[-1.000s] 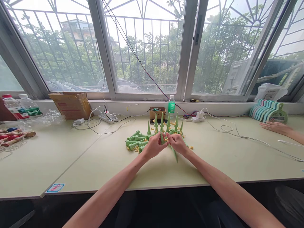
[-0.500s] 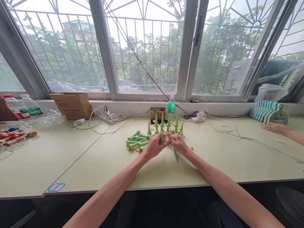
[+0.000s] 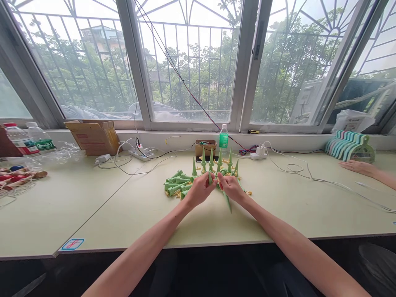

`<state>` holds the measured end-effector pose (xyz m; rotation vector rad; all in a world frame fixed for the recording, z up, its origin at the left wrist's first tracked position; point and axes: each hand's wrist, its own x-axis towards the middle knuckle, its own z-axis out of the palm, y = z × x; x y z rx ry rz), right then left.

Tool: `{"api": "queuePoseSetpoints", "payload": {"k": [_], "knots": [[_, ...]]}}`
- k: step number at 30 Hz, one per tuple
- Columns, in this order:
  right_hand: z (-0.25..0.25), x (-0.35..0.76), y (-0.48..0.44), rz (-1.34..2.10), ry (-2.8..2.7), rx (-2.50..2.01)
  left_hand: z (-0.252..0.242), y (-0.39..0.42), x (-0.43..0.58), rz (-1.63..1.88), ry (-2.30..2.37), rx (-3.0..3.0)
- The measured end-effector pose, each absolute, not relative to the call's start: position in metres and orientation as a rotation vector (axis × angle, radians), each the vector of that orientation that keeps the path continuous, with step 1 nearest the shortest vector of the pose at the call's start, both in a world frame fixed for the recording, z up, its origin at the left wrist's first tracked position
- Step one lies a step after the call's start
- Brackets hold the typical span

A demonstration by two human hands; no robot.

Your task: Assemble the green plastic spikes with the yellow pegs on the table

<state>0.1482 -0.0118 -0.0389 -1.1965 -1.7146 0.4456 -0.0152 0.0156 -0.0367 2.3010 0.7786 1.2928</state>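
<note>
My left hand (image 3: 199, 190) and my right hand (image 3: 231, 187) meet over the middle of the pale green table (image 3: 123, 206), both closed. The left fingers pinch a short green cone piece (image 3: 210, 178). The right hand grips a long green spike (image 3: 227, 201) that points down toward me. To the left lies a pile of green cone pieces (image 3: 177, 186) with yellow parts. Behind my hands several green spikes (image 3: 213, 160) stand upright in a row.
A cardboard box (image 3: 93, 136), power strip (image 3: 140, 153), cables, a small brown box (image 3: 205, 147) and a green bottle (image 3: 223, 137) line the window sill. Bottles and wooden toys lie far left. Another person's hand (image 3: 359, 166) rests at the right by stacked teal items (image 3: 349, 144).
My hands have stayed together with only small finger movements on the green pieces. The other person's hand has barely shifted.
</note>
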Motion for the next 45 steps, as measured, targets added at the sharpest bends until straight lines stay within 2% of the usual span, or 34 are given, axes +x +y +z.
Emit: {"api": "queuePoseSetpoints", "payload": {"k": [45], "knots": [[-0.0403,0.1472,-0.0126,0.381,-1.894,-1.102,-0.0288,0.0131,-0.0181,1.297,0.786,2.326]]}}
